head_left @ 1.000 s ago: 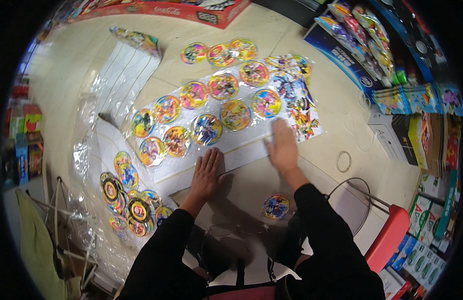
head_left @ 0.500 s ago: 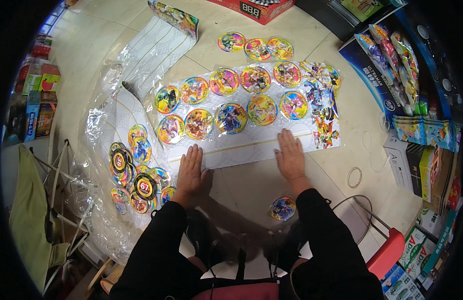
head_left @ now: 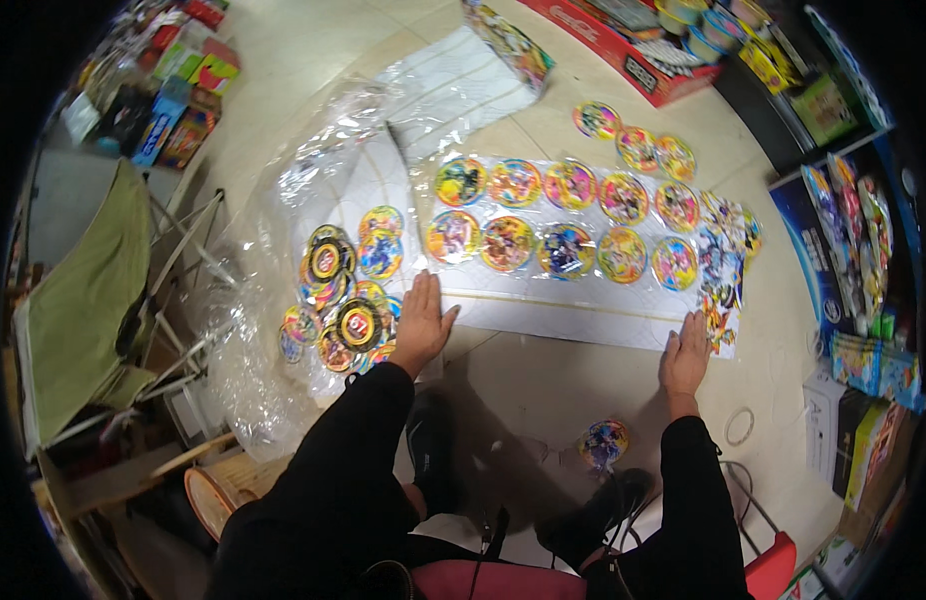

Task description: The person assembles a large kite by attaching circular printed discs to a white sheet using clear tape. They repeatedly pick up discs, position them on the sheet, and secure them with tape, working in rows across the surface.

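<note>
A long white backing sheet [head_left: 543,308] lies on the floor, a colourful printed panel [head_left: 720,250] at its right end. Two rows of round picture discs [head_left: 566,250] sit on it, with shiny clear film around them. My left hand [head_left: 423,322] rests flat by the sheet's near left corner, fingers stretched out. At the near right part of the edge, my right hand [head_left: 687,355] presses flat on the sheet, fingers extended. Neither hand holds anything. Left of my left hand is a pile of loose discs [head_left: 359,322], some black-rimmed.
Crumpled clear plastic film [head_left: 245,360] spreads at the left, near a green folding chair [head_left: 83,290]. Another white sheet [head_left: 463,90] lies beyond. Loose discs [head_left: 638,148] lie at the back, one disc [head_left: 604,443] near my feet. A red box [head_left: 633,60] and shelf goods stand far right.
The view has swung, shifting the scene right and down. My hands have moved apart along the sheet's near edge, the left toward its left end, the right toward the printed panel.
</note>
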Tool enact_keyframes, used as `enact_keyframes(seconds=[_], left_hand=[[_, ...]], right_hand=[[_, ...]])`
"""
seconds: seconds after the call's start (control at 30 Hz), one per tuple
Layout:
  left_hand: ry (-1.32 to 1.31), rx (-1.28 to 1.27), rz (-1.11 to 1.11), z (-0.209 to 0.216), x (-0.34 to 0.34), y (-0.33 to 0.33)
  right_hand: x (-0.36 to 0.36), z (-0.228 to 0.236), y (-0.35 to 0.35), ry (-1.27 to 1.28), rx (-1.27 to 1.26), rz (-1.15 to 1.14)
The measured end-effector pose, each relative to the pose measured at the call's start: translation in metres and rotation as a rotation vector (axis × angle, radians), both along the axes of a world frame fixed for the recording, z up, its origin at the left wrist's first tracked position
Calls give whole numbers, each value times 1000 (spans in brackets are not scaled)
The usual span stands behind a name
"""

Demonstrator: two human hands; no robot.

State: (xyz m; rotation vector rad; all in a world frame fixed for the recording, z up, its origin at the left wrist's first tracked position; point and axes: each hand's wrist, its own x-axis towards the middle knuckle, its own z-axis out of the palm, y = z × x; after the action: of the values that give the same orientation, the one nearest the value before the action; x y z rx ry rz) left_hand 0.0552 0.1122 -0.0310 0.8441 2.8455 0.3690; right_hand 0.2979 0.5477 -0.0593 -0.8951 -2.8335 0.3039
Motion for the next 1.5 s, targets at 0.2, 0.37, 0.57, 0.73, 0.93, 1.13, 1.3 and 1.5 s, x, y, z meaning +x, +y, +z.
enact_keyframes(seconds=[0.2, 0.37, 0.57, 0.73, 0.93, 1.13, 1.3, 1.5], left_hand=[[-151, -41, -433, 96, -44, -12], [-332, -79, -309, 123, -10, -111], [-130, 200, 542, 72, 48, -164], [138, 139, 918, 10, 48, -243], [-198, 590, 1185, -1, 11, -340], [-243, 316, 1107, 13, -46, -264], [282, 292, 787, 11, -52, -246], [-52, 279, 262, 51, -67, -127]], right_hand=[[-52, 28, -26, 316, -188, -34], [-82, 53, -135, 56, -554, 44], [-77, 34, -226, -101, -1278, 78], [-116, 27, -303, -167, -1755, -190], [-131, 32, -383, -192, -1715, -77], [-141, 34, -364, -201, -1678, -105], [-139, 25, -371, -272, -1408, 163], [-115, 56, -236, 196, -873, -42]])
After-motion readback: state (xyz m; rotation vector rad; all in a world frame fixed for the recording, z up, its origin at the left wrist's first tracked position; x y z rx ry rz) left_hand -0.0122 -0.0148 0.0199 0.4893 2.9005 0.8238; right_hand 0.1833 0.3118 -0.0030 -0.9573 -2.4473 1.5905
